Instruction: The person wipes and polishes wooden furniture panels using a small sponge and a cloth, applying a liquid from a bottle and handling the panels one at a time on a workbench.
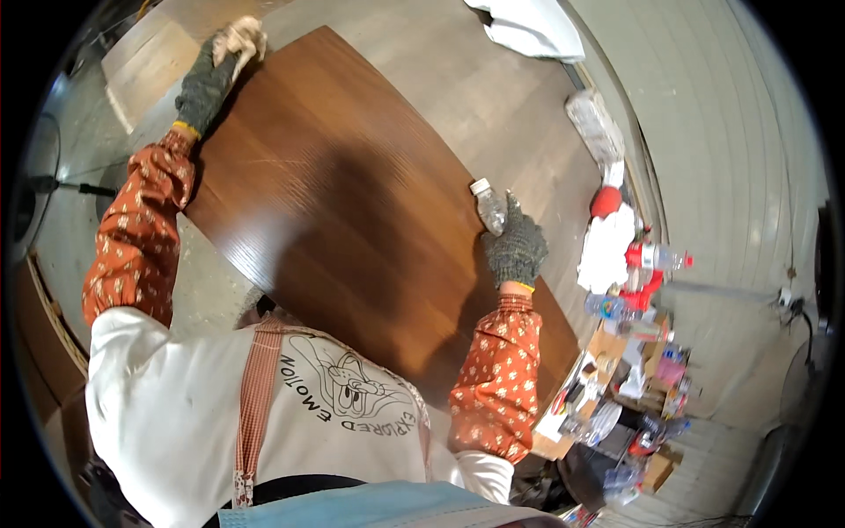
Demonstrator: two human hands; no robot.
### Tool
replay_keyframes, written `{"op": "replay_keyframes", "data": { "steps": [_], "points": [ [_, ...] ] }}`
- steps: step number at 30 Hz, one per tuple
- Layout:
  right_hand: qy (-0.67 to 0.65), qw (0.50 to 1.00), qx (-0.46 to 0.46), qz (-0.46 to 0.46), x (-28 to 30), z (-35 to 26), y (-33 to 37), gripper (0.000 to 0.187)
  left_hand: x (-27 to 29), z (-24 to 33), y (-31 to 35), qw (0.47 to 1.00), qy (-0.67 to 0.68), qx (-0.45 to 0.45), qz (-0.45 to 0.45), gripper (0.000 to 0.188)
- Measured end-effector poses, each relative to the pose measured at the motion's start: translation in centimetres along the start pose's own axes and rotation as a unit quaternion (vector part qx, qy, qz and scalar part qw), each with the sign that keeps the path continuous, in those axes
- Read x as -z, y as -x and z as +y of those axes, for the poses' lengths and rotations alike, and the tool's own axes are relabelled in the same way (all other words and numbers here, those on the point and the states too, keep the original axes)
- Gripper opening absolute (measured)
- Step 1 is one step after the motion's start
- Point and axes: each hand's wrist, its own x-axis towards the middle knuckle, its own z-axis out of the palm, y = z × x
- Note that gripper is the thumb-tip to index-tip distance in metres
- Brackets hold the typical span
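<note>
A large brown wood-grain panel [370, 211] lies in front of me, glossy near its left edge. At its far left corner my left hand [205, 88], in a dark grey knit glove, is closed on a crumpled cream cloth [239, 40]. Over the panel's right edge, my right hand [515, 251] in a matching glove grips a small clear plastic bottle [489, 208] with a white cap. The bottle is tilted, its cap toward the far left. Part of it is hidden by the fingers.
Beneath the panel is a greyish tabletop [458, 75]. White sheeting [532, 28] lies at the far edge. Along the right are a clear wrapped bundle [596, 128], a white cloth [607, 251], a red-labelled bottle [656, 256] and a cluttered bench [550, 444]. A pale board [150, 70] stands far left.
</note>
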Motion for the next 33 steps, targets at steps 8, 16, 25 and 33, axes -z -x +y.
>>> {"op": "replay_keyframes", "data": {
  "steps": [8, 16, 25, 33],
  "points": [
    [-0.543, 0.814, -0.079, 0.192, -0.3, -4.2, 1.5, 0.07, -4.8, 15.4, -0.8, 0.988, 0.057, -0.143, -0.011, 0.034],
    [-0.509, 0.766, -0.165, 0.357, -7.4, -1.0, 7.0, 0.084, -13.1, 30.3, 5.5, 0.874, 0.176, -0.433, -0.134, 0.038],
    [-0.418, 0.844, -0.162, 0.296, -10.9, 0.3, 7.1, 0.066, -5.4, 9.1, -5.9, 0.968, -0.191, -0.104, -0.126, 0.047],
    [-0.235, 0.893, -0.095, 0.371, -9.8, -0.7, 6.9, 0.066, 0.6, 9.6, 4.9, 0.921, -0.3, -0.237, -0.076, 0.051]
  ]
}}
